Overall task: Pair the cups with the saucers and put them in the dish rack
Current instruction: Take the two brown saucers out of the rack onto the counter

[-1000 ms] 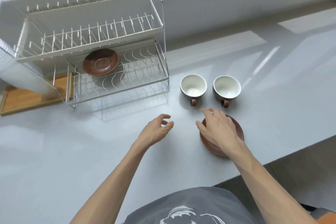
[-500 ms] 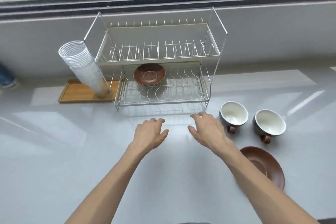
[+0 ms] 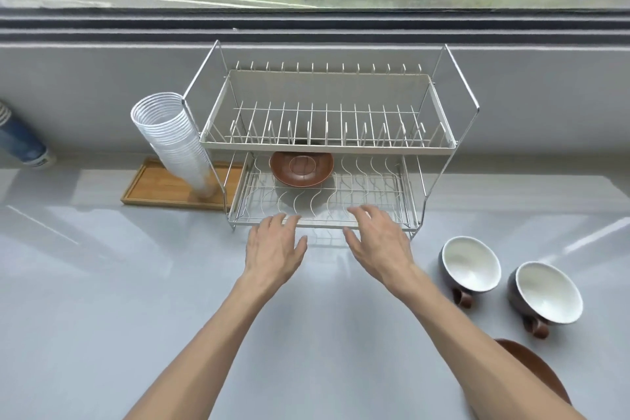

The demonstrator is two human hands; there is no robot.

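Note:
A two-tier white wire dish rack (image 3: 327, 147) stands at the back of the grey counter. One brown saucer (image 3: 301, 169) lies on its lower tier, left of centre. Two grey cups with white insides and brown handles stand upright to the right of the rack: the nearer-to-rack cup (image 3: 469, 266) and the outer cup (image 3: 545, 293). A second brown saucer (image 3: 535, 375) lies on the counter at the lower right, partly hidden by my right forearm. My left hand (image 3: 274, 245) and my right hand (image 3: 378, 242) hover with fingers spread at the rack's front edge, holding nothing.
A leaning stack of clear plastic cups (image 3: 174, 143) stands on a wooden tray (image 3: 163, 189) left of the rack. A window ledge and wall run behind the rack. A blue-and-white object (image 3: 20, 143) sits at the far left.
My right hand left the saucer on the counter. Both hands moved forward to the rack's front edge, and the view tilted up toward the rack and window.

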